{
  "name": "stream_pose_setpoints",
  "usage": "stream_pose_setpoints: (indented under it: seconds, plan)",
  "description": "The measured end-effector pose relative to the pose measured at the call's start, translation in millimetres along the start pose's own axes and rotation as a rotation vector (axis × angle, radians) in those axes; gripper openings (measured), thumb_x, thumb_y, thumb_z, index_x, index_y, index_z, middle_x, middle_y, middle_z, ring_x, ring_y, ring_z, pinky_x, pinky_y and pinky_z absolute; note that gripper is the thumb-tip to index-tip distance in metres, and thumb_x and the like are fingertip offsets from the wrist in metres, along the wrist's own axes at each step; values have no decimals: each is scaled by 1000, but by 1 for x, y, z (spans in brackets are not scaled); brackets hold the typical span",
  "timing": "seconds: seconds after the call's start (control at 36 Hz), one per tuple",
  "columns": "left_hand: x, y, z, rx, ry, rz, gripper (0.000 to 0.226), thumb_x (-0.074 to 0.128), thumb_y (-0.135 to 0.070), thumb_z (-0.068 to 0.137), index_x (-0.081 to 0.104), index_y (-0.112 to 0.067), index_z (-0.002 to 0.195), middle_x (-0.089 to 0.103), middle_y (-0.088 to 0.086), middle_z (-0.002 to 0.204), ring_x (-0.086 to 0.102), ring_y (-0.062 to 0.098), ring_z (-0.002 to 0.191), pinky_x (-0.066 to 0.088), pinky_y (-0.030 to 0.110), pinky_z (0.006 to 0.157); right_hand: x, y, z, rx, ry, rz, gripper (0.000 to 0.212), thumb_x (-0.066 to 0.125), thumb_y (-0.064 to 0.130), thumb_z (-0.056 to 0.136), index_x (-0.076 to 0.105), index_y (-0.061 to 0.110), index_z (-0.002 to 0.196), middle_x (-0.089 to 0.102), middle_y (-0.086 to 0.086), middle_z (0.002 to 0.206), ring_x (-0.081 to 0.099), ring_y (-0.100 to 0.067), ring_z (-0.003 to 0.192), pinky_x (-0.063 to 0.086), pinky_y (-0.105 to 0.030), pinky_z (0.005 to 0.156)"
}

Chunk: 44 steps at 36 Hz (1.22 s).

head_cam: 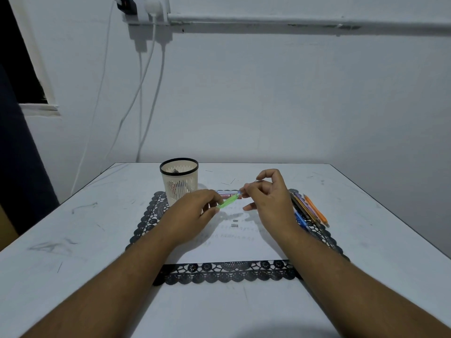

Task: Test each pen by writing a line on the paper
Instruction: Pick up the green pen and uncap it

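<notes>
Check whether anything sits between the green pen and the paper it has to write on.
Nothing visible blocks it. The green pen is held above the paper by the left hand and right hand. Two small grey bits lie on the sheet below, and bare paper lies nearer the person.

Paper (227,250) sits on the mat (229,274) mid-tabletop (73,240), cup (179,179) at the mat's far-left corner, pens (314,211) along its right edge.
</notes>
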State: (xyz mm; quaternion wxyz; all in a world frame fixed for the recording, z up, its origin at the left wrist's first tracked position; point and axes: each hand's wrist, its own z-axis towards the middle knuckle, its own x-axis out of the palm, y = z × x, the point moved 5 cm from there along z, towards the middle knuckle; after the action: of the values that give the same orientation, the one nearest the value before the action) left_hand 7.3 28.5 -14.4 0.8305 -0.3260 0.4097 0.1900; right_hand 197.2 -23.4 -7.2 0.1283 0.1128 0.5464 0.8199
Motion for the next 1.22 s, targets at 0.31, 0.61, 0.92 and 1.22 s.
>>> stream_pose_setpoints:
  seconds: [0.31, 0.61, 0.92, 1.22]
  plan:
    - [-2, 3, 0, -10, -3, -12, 14, 63, -25, 101, 68, -29, 113, 61, -20, 92, 55, -3, 87, 40, 13, 66, 3, 1, -2, -39, 44, -230, 8, 70, 12, 96, 69, 15, 89, 75, -3, 81, 72, -24, 82, 60, -43, 60]
    - [-3, 6, 0, -13, 9, 23, 12, 62, -26, 102, 67, -29, 112, 60, -20, 92, 55, -4, 85, 38, 13, 64, -4, -8, 7, -73, 118, -357, 14, 73, 23, 95, 77, 28, 83, 77, 4, 80, 68, -16, 73, 55, -38, 67]
    - [-3, 12, 0, -15, 18, 17, 12, 62, -26, 101, 67, -29, 112, 62, -18, 94, 57, 2, 84, 47, 24, 71, 4, -38, 1, 128, 419, -750, 11, 80, 29, 87, 76, 28, 77, 72, 14, 74, 64, -5, 72, 49, -27, 65]
    - [-2, 12, 0, -28, 40, 10, 9, 62, -26, 101, 64, -34, 105, 62, -17, 92, 58, 7, 82, 48, 30, 70, 8, -40, 2, 93, 441, -817, 10, 77, 29, 90, 75, 26, 80, 72, 7, 79, 64, -11, 75, 52, -35, 70]
